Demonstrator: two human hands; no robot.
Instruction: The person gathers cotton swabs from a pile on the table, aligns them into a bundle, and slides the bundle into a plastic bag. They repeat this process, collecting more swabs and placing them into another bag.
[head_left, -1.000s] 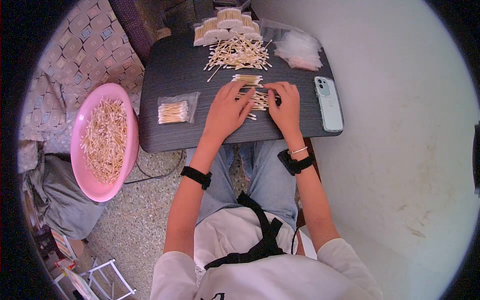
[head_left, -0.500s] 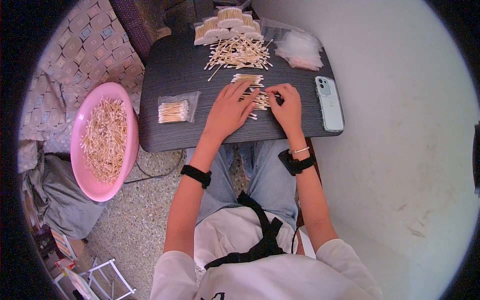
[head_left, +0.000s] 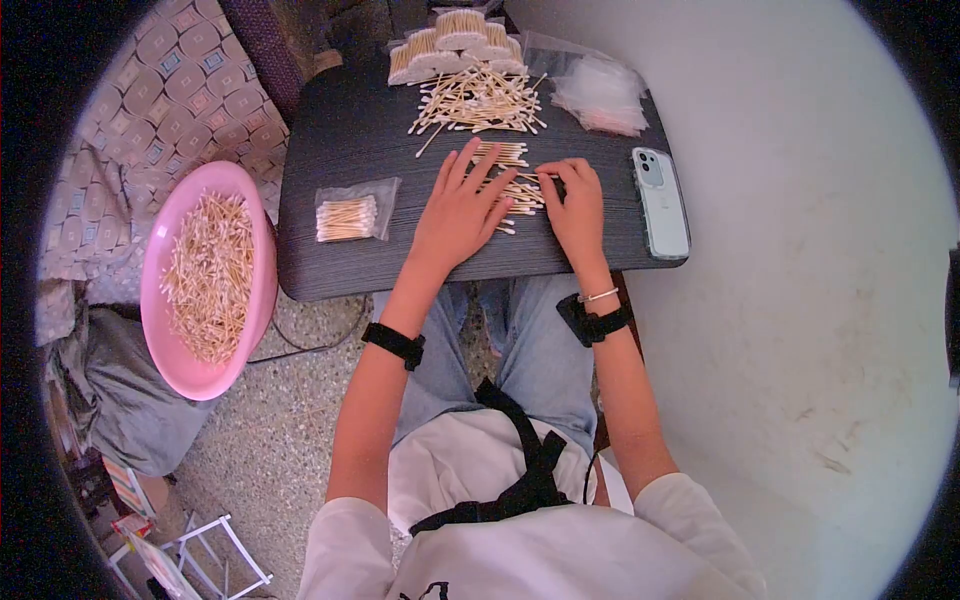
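Note:
Cotton swabs [head_left: 526, 196] lie side by side on the dark table, partly under my left hand. My left hand [head_left: 452, 218] is open, fingers spread and palm down, fingertips resting on the swabs. At their right ends, my right hand [head_left: 578, 212] is closed, thumb and forefinger pinched at the tip of a cotton swab. A smaller row of swabs [head_left: 512, 153] lies just beyond, its left part covered by my left fingers. Farther back is a loose heap of swabs [head_left: 478, 102]. To the left of my left hand lies a clear bag of swabs [head_left: 347, 219].
Packed swab bundles [head_left: 460, 32] are stacked at the table's [head_left: 330, 120] back edge. Clear plastic bags [head_left: 600, 95] lie at the back right, and a phone [head_left: 664, 210] by the right edge. A pink basin [head_left: 262, 265] full of swabs stands left of the table.
My left fingers have spread and reached slightly farther forward over the swabs. My right hand has stayed nearly in place, with its fingertips shifted a little.

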